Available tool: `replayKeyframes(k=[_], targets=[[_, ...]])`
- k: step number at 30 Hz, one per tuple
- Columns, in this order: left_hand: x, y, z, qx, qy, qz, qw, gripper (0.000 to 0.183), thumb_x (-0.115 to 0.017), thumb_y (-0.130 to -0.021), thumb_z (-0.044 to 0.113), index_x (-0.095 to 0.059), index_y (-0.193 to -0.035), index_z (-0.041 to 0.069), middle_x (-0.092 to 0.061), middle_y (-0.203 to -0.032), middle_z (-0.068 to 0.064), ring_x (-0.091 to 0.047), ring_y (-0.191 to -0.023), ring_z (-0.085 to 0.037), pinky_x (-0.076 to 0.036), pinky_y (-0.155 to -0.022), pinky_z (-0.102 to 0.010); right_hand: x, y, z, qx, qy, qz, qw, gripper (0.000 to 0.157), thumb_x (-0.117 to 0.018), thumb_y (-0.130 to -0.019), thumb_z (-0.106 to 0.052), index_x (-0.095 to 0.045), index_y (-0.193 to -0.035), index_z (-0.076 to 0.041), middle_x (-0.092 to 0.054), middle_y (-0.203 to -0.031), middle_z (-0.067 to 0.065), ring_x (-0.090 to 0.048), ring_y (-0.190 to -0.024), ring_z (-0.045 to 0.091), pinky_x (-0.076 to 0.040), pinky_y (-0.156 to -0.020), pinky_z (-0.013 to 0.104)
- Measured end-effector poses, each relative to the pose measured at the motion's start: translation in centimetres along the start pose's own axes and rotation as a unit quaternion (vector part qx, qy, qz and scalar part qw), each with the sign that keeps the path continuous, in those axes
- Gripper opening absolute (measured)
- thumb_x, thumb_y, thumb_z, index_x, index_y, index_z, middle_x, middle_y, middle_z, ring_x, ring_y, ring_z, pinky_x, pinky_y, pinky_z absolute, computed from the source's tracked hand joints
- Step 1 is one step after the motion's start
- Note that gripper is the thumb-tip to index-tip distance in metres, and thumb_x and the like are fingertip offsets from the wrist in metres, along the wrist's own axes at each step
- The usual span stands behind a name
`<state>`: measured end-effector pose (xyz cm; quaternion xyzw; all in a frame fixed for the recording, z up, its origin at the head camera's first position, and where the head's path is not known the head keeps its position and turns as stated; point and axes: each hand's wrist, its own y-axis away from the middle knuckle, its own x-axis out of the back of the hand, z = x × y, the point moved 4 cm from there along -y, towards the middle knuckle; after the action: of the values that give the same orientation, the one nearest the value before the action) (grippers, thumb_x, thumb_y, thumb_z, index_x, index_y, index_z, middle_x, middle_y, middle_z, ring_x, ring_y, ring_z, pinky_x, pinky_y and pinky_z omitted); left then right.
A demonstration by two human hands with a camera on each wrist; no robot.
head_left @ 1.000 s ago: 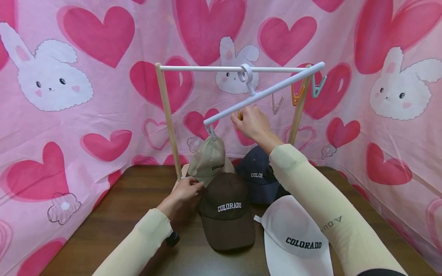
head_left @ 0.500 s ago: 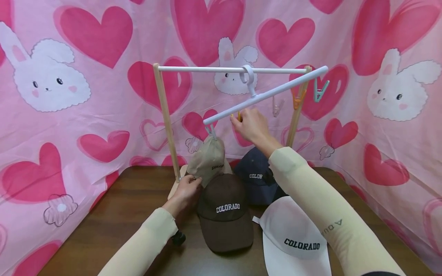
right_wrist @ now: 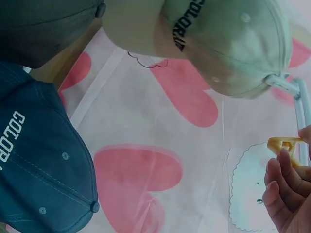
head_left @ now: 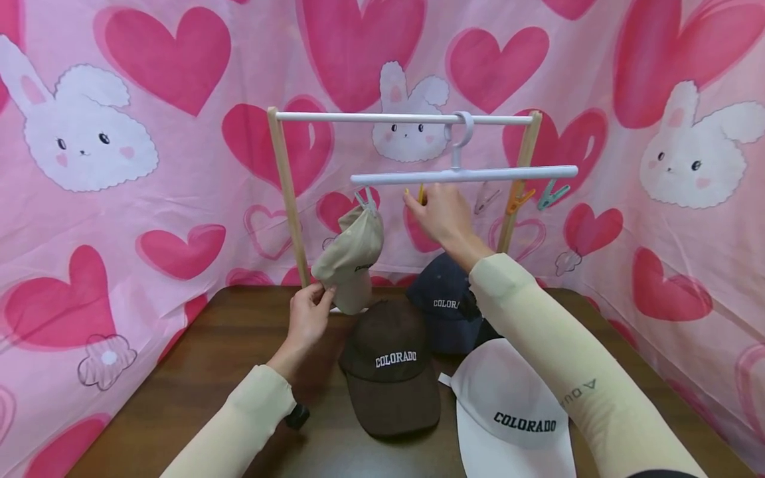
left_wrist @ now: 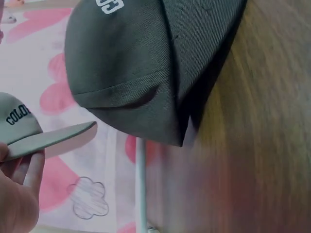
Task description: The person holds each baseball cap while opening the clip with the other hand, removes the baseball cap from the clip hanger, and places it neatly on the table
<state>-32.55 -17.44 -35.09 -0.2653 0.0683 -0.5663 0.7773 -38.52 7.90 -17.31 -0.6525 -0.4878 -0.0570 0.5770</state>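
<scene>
A beige cap (head_left: 352, 255) hangs off the table, held by a pale clip (head_left: 367, 199) under the left end of the white hanger (head_left: 502, 174). My left hand (head_left: 307, 318) grips the cap's lower left edge; in the left wrist view, its fingers lie near the cap's brim (left_wrist: 58, 138). The hanger is roughly level, its hook over the white rail (head_left: 358, 117). Just below the bar, my right hand (head_left: 445, 216) pinches a yellow clip (right_wrist: 279, 144). Pink, orange (head_left: 517, 198) and mint (head_left: 552, 194) clips dangle right of that hand.
On the wooden table (head_left: 197, 372), a brown cap (head_left: 391, 398) lies in front of the stand, a navy cap (head_left: 445, 318) behind it. A white cap (head_left: 514, 418) sits at front right. Wooden posts (head_left: 288, 192) carry the rail.
The beige cap has risen off the table with my left hand. The hanger has swung from tilted to nearly level, and its hook has slid right along the rail. My right hand stays nearly in place.
</scene>
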Motion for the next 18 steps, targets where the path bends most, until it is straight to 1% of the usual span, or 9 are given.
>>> replayKeyframes(k=[2,3,5,6,8,10,14,16,18], targets=[[0.2,0.1,0.3,-0.007,0.001,-0.002,1.0000,0.016,-0.067,-0.099,0.006,-0.074,-0.091,-0.006,-0.076,-0.090,-0.020,-0.067,-0.081,-0.015,-0.054,-0.069,-0.015,0.0,-0.1,-0.2,0.012,0.022,0.004,1.000,0.053,-0.062,-0.101,-0.045,-0.059,-0.063,-0.008,-0.051,-0.056,0.007,-0.050,-0.052,0.023,-0.038,-0.047,0.033],[0.3,0.2,0.4,-0.010,-0.002,-0.002,0.9999,0.016,-0.067,-0.099,0.007,-0.074,-0.091,-0.005,-0.076,-0.089,-0.020,-0.067,-0.080,-0.015,-0.054,-0.068,-0.015,-0.1,0.0,-0.4,0.026,0.045,0.008,0.999,0.054,-0.060,-0.102,-0.044,-0.061,-0.062,-0.008,-0.052,-0.056,0.006,-0.051,-0.053,0.023,-0.039,-0.048,0.034],[0.5,0.2,0.6,-0.020,-0.007,0.001,0.9998,0.016,-0.067,-0.099,0.007,-0.075,-0.091,-0.004,-0.076,-0.088,-0.018,-0.066,-0.078,-0.013,-0.053,-0.067,-0.016,-0.2,0.1,-1.1,0.054,0.081,0.016,0.995,0.052,-0.059,-0.103,-0.040,-0.065,-0.063,-0.007,-0.055,-0.056,0.007,-0.054,-0.054,0.025,-0.043,-0.049,0.036],[0.6,0.2,0.6,-0.025,-0.014,0.004,0.9996,0.016,-0.068,-0.099,0.008,-0.075,-0.089,-0.003,-0.075,-0.084,-0.016,-0.064,-0.075,-0.012,-0.051,-0.066,-0.016,-0.3,0.1,-1.4,0.070,0.093,0.017,0.993,0.051,-0.059,-0.103,-0.037,-0.066,-0.064,-0.006,-0.056,-0.056,0.007,-0.055,-0.055,0.026,-0.046,-0.050,0.037],[0.7,0.4,0.8,-0.039,-0.026,0.011,0.9988,0.018,-0.069,-0.098,0.009,-0.074,-0.084,-0.001,-0.073,-0.077,-0.013,-0.060,-0.069,-0.009,-0.048,-0.063,-0.017,-0.7,0.4,-2.3,0.100,0.101,0.018,0.990,0.048,-0.058,-0.104,-0.031,-0.069,-0.065,-0.005,-0.057,-0.056,0.008,-0.056,-0.056,0.027,-0.049,-0.053,0.038],[0.7,0.6,1.0,-0.051,-0.029,0.016,0.9981,0.019,-0.070,-0.098,0.008,-0.072,-0.080,0.000,-0.070,-0.071,-0.012,-0.056,-0.064,-0.008,-0.047,-0.061,-0.018,-1.2,0.5,-3.1,0.113,0.079,0.010,0.990,0.044,-0.059,-0.103,-0.027,-0.069,-0.067,-0.005,-0.057,-0.057,0.008,-0.057,-0.057,0.026,-0.050,-0.053,0.037],[0.6,0.9,1.3,-0.073,-0.028,0.018,0.9968,0.020,-0.070,-0.097,0.005,-0.070,-0.078,0.000,-0.066,-0.066,-0.014,-0.053,-0.060,-0.008,-0.045,-0.058,-0.019,-2.1,0.2,-4.6,0.127,0.032,-0.010,0.991,0.042,-0.064,-0.101,-0.030,-0.066,-0.067,-0.007,-0.052,-0.056,0.005,-0.051,-0.054,0.021,-0.044,-0.051,0.032],[0.5,1.0,1.6,-0.087,-0.029,0.019,0.9956,0.020,-0.070,-0.096,0.004,-0.069,-0.077,0.000,-0.062,-0.064,-0.013,-0.050,-0.058,-0.008,-0.042,-0.055,-0.020,-2.5,-0.1,-5.3,0.125,0.017,-0.016,0.992,0.041,-0.069,-0.098,-0.033,-0.065,-0.068,-0.006,-0.050,-0.055,0.005,-0.048,-0.052,0.021,-0.041,-0.050,0.031],[0.5,1.0,1.9,-0.102,-0.034,0.019,0.9940,0.019,-0.070,-0.096,0.003,-0.069,-0.077,0.001,-0.059,-0.062,-0.008,-0.048,-0.056,-0.008,-0.039,-0.053,-0.020,-2.9,-0.5,-5.8,0.111,0.007,-0.023,0.994,0.041,-0.074,-0.095,-0.036,-0.063,-0.069,-0.006,-0.048,-0.056,0.006,-0.046,-0.050,0.022,-0.041,-0.049,0.030]])
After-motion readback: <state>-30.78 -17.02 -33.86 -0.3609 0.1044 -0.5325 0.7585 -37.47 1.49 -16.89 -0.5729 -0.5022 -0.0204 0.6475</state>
